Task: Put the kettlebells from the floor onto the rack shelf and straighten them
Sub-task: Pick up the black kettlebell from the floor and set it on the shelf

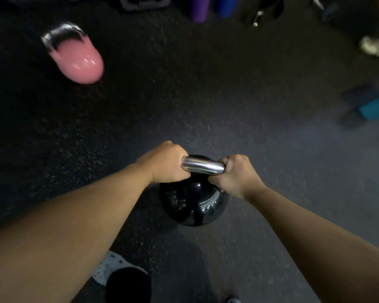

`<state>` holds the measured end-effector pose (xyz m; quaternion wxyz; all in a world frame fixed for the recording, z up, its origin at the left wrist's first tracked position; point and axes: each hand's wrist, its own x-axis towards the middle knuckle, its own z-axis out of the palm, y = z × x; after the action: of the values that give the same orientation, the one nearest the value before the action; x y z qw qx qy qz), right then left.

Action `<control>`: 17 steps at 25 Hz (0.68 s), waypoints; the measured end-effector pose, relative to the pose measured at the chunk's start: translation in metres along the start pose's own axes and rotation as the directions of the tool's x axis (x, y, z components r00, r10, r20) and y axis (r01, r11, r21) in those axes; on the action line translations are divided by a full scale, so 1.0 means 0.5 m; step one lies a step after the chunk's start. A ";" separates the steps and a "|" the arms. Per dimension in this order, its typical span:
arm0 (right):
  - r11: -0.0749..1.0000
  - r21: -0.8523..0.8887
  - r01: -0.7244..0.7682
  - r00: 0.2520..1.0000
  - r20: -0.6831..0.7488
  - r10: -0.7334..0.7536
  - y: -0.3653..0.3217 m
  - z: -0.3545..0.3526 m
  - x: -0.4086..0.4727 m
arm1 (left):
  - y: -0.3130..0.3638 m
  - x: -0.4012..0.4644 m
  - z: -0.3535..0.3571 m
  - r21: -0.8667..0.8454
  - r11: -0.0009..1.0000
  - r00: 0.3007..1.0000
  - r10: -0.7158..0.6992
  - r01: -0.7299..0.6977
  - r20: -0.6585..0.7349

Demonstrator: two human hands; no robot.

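Observation:
A black kettlebell (193, 202) with a shiny steel handle sits low in the middle of the view, over the dark rubber floor. My left hand (164, 165) is closed around the left end of the handle and my right hand (236, 176) around the right end. I cannot tell whether the black kettlebell touches the floor. A pink kettlebell (78, 60) with a steel handle stands on the floor at the far left, apart from both hands. No rack shelf shows in this view.
Purple and blue rolled mats (198, 7) stand at the top edge. A teal block (375, 108) lies at the right edge. My shoe and dark trouser leg (127, 283) are at the bottom, just left of the black kettlebell.

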<state>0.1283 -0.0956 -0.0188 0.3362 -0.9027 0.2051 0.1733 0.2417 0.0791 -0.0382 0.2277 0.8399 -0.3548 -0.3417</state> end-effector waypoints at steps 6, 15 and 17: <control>0.969 -0.111 0.222 0.970 -0.074 -0.231 -0.418 -0.122 0.185 | -0.121 -0.070 -0.428 0.079 0.996 0.962 -0.005 0.027 -0.274; 0.857 -0.225 0.463 0.856 -0.138 -0.498 -0.869 -0.221 0.569 | -0.338 -0.035 -0.942 0.289 0.943 0.885 -0.010 0.163 -0.465; 0.826 -0.242 0.509 0.828 -0.124 -0.546 -0.956 -0.235 0.668 | -0.390 -0.014 -1.032 0.271 0.950 0.875 -0.006 0.156 -0.484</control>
<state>0.6675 0.0696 0.1704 0.2583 -0.9652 -0.0409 0.0069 0.7035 0.2825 0.1847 0.1627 0.9370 -0.2997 -0.0752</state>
